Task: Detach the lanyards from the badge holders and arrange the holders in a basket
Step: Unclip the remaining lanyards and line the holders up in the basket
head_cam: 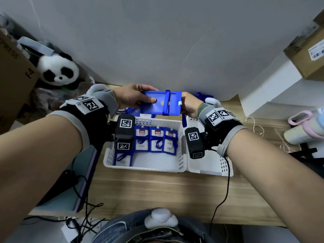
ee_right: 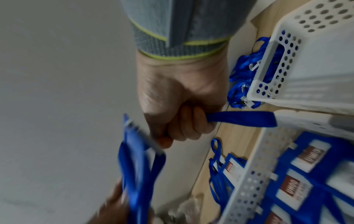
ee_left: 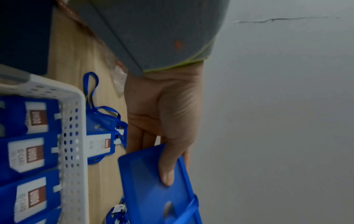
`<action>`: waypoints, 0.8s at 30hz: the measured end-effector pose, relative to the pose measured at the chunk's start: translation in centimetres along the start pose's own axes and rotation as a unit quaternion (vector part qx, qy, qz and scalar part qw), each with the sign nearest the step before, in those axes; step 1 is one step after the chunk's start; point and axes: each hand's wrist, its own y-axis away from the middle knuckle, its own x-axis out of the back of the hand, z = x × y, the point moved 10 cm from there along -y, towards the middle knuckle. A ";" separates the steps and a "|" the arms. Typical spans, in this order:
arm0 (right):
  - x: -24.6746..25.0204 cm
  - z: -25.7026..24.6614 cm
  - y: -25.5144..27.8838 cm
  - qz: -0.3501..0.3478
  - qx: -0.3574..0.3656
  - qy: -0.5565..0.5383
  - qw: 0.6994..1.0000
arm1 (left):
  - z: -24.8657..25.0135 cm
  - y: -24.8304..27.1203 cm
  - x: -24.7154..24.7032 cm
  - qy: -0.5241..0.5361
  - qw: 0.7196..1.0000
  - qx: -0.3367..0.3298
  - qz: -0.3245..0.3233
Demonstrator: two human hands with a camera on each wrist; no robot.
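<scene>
We've got the badge holder point(head_cam: 158, 104) pinched by left hand point(head_cam: 130, 98) over the basket point(head_cam: 182, 165), right hand point(head_cam: 189, 105) gripping its floppy lanyard point(ee_right: 241, 119); holder's light, stiff-ish plastic, so grab the edges imo.

The right hand's point(head_cam: 190, 106) fingers point(ee_right: 191, 121) are hidden behind the blue badge holder point(head_cam: 157, 106) in the head view. In the right wrist view the holder point(ee_right: 134, 159) is smeared by blur — its clip is unreadable. Wrist cameras cover part of the white basket point(head_cam: 157, 122); small print on the cards point(head_cam: 157, 135) inside is too fine to read.
</scene>
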 end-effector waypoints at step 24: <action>0.6 -2.4 0.5 0.121 0.042 0.108 0.986 | -1.9 -0.8 -0.3 -0.058 0.987 0.043 0.145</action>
